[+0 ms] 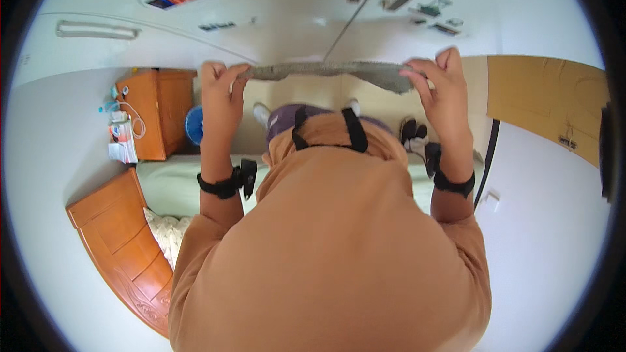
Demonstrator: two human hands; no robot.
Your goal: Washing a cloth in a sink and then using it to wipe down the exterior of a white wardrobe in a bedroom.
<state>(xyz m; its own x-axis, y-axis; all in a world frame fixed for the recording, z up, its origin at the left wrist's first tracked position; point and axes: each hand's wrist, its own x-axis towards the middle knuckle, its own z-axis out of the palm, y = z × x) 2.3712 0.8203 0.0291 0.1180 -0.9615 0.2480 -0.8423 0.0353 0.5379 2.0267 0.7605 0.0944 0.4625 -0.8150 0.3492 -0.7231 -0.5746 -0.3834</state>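
Both arms raised forward; left hand (pixel 220 88), right hand (pixel 440 88) pinched closed.

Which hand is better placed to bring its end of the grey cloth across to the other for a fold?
Probably the right hand: the grey cloth bunches wider at its end, giving more to carry over. The left hand pinches only a narrow corner. Both grips look firm, so the margin is small.

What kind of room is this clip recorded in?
Most likely a bedroom: a bed with a pale green sheet and carved wooden headboard, and a wooden bedside cabinet. The left hand and right hand stretch a grey towel.
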